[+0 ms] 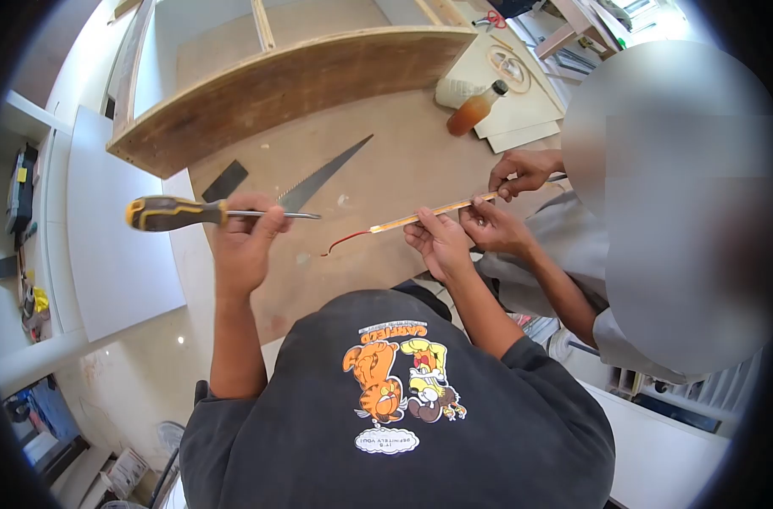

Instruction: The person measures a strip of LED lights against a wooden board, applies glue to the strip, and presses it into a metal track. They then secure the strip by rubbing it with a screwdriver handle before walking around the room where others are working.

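My left hand (244, 246) is closed around a screwdriver (173, 214) with a black and yellow handle. Its metal shaft points right, toward the middle of the table. Between the thumb and fingers of my right hand (440, 243) is the near end of a thin LED strip (393, 224). A short red wire (346, 238) curves from that end over the tabletop. Farther along the strip, a co-worker's two hands (526, 172) grip it. Beyond my left hand lies a saw blade (329, 174); its lower end is hidden behind my fingers.
A curved wooden frame (293, 89) stands across the back of the brown table (386, 119). Behind the strip are a bottle of orange liquid (473, 114) and a whitish bottle (454, 92). A dark flat piece (225, 181) lies near the saw. The co-worker (564, 237) is close on my right.
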A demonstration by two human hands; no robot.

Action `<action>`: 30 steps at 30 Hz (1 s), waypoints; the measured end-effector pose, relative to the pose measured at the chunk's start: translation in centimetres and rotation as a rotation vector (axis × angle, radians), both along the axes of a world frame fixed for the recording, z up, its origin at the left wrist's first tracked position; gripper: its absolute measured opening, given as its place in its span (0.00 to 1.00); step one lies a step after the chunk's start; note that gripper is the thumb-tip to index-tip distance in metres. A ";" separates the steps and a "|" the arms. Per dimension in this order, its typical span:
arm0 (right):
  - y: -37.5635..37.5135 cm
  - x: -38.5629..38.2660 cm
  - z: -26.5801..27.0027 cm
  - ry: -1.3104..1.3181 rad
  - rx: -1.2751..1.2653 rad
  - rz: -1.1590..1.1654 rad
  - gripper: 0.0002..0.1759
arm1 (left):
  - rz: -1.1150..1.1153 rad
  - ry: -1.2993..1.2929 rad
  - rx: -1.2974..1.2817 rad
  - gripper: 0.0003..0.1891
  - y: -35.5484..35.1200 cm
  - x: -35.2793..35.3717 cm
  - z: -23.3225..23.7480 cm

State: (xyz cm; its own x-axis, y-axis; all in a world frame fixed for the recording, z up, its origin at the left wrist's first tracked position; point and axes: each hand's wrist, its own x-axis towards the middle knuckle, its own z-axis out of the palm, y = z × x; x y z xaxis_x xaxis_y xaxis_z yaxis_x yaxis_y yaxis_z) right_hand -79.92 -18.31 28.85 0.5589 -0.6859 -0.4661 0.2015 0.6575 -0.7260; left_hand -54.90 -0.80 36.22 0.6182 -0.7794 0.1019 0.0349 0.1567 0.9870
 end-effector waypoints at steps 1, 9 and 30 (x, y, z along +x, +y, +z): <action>0.1 -0.1 -1.2 0.024 0.012 0.011 0.09 | -0.003 -0.031 0.027 0.05 -0.1 -0.9 -0.4; -0.2 -0.2 -6.6 0.169 0.146 0.084 0.11 | -0.139 -0.070 0.323 0.06 -3.1 -5.3 -8.2; -1.2 1.1 -6.9 0.638 0.104 0.200 0.16 | -0.203 -0.136 0.476 0.12 -7.0 -6.4 -13.6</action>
State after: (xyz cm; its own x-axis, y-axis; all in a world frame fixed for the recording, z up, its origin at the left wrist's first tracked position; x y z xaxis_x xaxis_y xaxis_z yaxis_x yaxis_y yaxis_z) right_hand -78.84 -19.52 21.92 0.2645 -0.5317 -0.8046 -0.3785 0.7101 -0.5937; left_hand -61.25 -7.83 22.66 0.4561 -0.8613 -0.2237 -0.1153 -0.3065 0.9449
